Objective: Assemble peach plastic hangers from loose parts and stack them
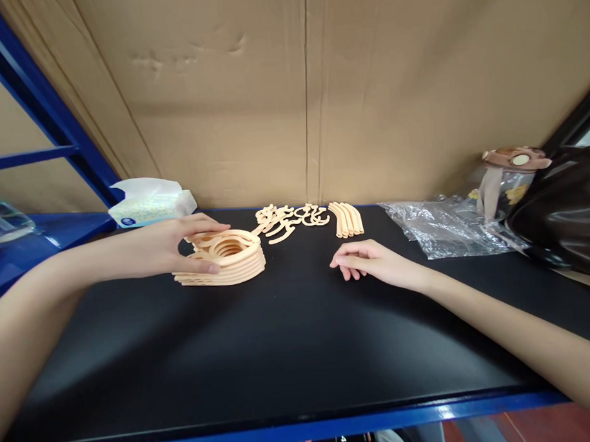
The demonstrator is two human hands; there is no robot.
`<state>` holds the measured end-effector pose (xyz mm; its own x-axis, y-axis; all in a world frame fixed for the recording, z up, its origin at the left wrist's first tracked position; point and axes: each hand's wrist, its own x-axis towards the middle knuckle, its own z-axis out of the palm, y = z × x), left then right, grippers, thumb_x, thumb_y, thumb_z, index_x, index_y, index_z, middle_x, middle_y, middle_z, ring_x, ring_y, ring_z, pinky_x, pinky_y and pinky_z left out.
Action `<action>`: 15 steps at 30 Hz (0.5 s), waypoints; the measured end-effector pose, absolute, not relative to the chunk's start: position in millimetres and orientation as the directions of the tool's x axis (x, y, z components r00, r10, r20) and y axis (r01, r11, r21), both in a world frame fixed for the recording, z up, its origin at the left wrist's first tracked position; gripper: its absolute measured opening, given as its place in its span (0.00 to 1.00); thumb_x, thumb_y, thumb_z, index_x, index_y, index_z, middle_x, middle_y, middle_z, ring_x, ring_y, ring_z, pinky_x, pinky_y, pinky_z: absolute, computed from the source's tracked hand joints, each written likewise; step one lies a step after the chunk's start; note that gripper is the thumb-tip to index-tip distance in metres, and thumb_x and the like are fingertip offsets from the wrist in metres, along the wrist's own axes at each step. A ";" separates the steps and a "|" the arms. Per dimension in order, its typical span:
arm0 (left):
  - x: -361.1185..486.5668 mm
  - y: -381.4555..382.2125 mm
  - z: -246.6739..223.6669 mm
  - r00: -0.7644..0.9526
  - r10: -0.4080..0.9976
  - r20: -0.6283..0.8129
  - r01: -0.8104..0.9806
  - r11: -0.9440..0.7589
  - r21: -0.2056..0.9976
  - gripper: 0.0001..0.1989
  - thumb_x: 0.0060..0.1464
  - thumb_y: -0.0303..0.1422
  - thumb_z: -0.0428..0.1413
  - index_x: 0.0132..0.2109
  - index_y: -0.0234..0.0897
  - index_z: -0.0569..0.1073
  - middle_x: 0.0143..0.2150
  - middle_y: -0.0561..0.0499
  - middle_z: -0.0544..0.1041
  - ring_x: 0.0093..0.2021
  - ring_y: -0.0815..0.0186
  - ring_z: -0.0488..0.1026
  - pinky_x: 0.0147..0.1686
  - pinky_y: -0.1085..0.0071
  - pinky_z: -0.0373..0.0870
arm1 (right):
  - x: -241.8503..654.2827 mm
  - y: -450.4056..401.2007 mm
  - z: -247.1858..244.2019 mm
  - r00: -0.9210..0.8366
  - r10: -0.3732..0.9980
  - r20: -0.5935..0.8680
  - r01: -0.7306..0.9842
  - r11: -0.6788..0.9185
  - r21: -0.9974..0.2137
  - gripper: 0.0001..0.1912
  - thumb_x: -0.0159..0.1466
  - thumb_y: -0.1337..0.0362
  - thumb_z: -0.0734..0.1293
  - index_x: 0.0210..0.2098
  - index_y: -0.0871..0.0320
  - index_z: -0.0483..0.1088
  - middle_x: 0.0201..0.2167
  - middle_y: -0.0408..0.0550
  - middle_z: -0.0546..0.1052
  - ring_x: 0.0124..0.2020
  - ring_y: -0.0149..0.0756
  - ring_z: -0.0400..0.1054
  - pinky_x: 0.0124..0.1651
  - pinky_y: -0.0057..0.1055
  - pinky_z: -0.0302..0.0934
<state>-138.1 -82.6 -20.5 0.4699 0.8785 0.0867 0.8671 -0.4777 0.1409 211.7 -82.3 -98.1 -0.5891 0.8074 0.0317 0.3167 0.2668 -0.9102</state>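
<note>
A stack of flat, cream-coloured looped pieces [243, 265] lies on the black table, left of the middle. My left hand [192, 245] grips the left end of this stack, thumb on the near side and fingers on the far side. Over the table right of the middle, my right hand [357, 259] has its fingers loosely curled and apart, with nothing in it. Behind the hands lie a loose pile of small curved cream pieces [280, 223] and, to its right, a row of curved cream tubes [347, 220].
At the back left stands a tissue pack [152, 203]. Crumpled clear plastic [445, 225] lies at the right, beside a bottle with a brown lid [509, 181] and a dark bag [560, 212]. Cardboard [213, 108] rises behind the table [280, 363]. A blue frame [43, 94] stands left.
</note>
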 end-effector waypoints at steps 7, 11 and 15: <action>-133.9 -85.3 -21.2 0.459 0.884 0.087 0.866 -0.467 0.181 0.32 0.50 0.56 0.52 0.55 0.41 0.67 0.52 0.54 0.72 0.48 0.58 0.69 0.50 0.63 0.64 | 211.3 -83.8 -95.9 -0.593 0.805 0.019 0.325 0.261 -0.909 0.13 0.63 0.56 0.62 0.35 0.60 0.70 0.25 0.43 0.70 0.27 0.28 0.63 0.29 0.26 0.57; -135.8 -80.9 -22.2 0.447 0.893 0.058 0.875 -0.449 0.182 0.33 0.51 0.57 0.49 0.57 0.41 0.65 0.54 0.52 0.71 0.49 0.57 0.69 0.50 0.60 0.63 | 211.8 -84.0 -96.3 -0.601 0.799 0.021 0.325 0.268 -0.907 0.13 0.63 0.57 0.62 0.35 0.61 0.70 0.25 0.42 0.70 0.27 0.28 0.63 0.29 0.25 0.57; -137.0 -87.4 -23.3 0.431 0.893 0.128 0.887 -0.446 0.121 0.44 0.46 0.61 0.51 0.63 0.40 0.56 0.65 0.45 0.56 0.61 0.48 0.56 0.57 0.50 0.54 | 211.1 -82.0 -98.4 -0.599 0.801 0.014 0.337 0.267 -0.903 0.13 0.63 0.56 0.62 0.36 0.60 0.70 0.25 0.43 0.70 0.27 0.28 0.63 0.29 0.25 0.57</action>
